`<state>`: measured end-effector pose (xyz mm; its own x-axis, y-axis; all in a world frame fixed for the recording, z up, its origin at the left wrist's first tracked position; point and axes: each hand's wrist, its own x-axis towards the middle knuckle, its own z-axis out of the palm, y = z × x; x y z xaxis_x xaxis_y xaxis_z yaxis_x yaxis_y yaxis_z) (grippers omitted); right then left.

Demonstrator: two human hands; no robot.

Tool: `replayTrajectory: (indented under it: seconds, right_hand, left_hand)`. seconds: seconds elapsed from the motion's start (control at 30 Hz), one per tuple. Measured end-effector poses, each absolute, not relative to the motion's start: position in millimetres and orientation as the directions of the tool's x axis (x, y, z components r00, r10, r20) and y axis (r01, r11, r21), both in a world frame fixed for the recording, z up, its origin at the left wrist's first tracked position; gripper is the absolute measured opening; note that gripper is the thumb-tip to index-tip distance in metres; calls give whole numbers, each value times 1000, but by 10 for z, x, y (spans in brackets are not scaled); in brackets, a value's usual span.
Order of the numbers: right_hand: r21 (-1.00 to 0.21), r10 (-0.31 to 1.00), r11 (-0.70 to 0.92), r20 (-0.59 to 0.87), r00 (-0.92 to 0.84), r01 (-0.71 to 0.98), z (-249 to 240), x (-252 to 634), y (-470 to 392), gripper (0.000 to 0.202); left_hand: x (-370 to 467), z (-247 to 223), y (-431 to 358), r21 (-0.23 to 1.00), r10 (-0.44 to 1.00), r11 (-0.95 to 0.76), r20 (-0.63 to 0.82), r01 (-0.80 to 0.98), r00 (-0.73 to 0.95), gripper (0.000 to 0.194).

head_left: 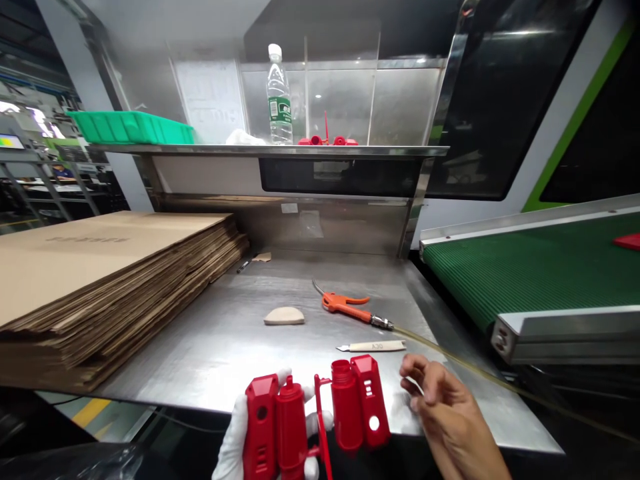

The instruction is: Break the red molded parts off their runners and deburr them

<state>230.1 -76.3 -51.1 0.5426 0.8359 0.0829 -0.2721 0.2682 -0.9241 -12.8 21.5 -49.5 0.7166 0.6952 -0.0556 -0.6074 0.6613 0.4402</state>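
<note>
Left hand (235, 447) grips red moulding (315, 417) at table edge (200, 400).

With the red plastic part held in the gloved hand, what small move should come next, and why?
Probably the bare right hand should close on the right half of the red moulded part. Its fingers are curled just beside that half, not touching it, while the gloved left hand holds only the left half, over the edge of the steel table.
</note>
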Motion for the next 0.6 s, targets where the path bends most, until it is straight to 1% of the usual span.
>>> replayTrajectory:
  seconds: [0.07, 0.17, 0.2, 0.27, 0.33, 0.37, 0.4, 0.43, 0.5, 0.53, 0.57, 0.6]
  right_hand:
    - [-954, 844, 215, 74, 531, -209, -522, 2385, -787, 26]
    - [-989, 858, 115, 51, 512, -94, -507, 2433, -814, 23]
    - [-995, 856, 83, 41, 516, -59, -505, 2435, -822, 26]
    - [-1000, 849, 16, 15, 528, 3, -524, 2434, -841, 39]
    - [-999, 832, -37, -11, 554, 36, -574, 2439, -862, 49]
    - [-998, 824, -42, -8, 566, 47, -603, 2442, -870, 46]
    - [-998, 817, -32, 2, 576, 49, -629, 2441, -874, 39]
    - [-999, 816, -14, 8, 578, 33, -645, 2434, -873, 35]
    - [-998, 850, 24, -6, 527, -50, -636, 2393, -859, 56]
    - [-993, 873, 28, -31, 487, -113, -610, 2358, -848, 63]
    - [-983, 893, 21, -64, 446, -182, -574, 2315, -835, 64]
    - [-970, 911, 7, -95, 401, -244, -531, 2268, -821, 62]
  left_hand:
    - [-117, -520, 240, 413, 678, 682, -47, -604, 734, 43]
    - [-100, -552, 267, 382, 674, 693, -42, -612, 738, 37]
    - [-94, -553, 272, 368, 678, 695, -45, -618, 734, 36]
    - [-82, -533, 270, 329, 680, 707, -74, -626, 730, 37]
    - [-67, -487, 259, 284, 671, 729, -121, -623, 731, 41]
    - [-59, -460, 254, 265, 659, 745, -150, -612, 737, 43]
    - [-49, -433, 249, 251, 643, 761, -177, -598, 745, 44]
    - [-39, -409, 246, 246, 631, 772, -195, -586, 751, 44]
    - [-17, -366, 234, 241, 609, 789, -191, -565, 769, 40]
    - [-3, -345, 223, 251, 598, 795, -169, -552, 784, 38]
    - [12, -322, 205, 298, 605, 782, -150, -548, 782, 36]
    - [28, -296, 181, 373, 628, 749, -140, -547, 765, 35]
